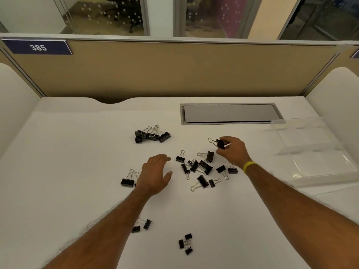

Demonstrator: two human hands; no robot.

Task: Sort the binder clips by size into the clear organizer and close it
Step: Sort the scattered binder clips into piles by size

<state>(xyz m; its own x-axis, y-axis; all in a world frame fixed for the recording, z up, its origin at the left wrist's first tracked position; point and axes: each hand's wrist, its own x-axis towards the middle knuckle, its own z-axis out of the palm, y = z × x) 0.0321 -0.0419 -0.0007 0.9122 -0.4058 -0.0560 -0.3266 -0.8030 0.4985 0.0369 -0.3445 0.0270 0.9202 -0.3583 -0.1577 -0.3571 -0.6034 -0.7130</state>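
Observation:
Black binder clips lie scattered on the white desk (77, 162). A pile of large clips (152, 134) sits at the back centre. A mixed heap of clips (202, 166) lies in the middle. Small clips (186, 244) lie near the front, with two more (142, 226) beside my left forearm. My right hand (232, 150) pinches a binder clip (218, 143) lifted just above the desk. My left hand (156, 172) hovers flat with fingers spread, left of the heap, next to a large clip (127, 179). The clear organizer (318, 152) stands open at the right.
A grey cable hatch (229, 113) is set into the desk at the back right. A tan partition (171, 70) with a "385" label (37, 47) closes off the back. White side panels stand at both edges.

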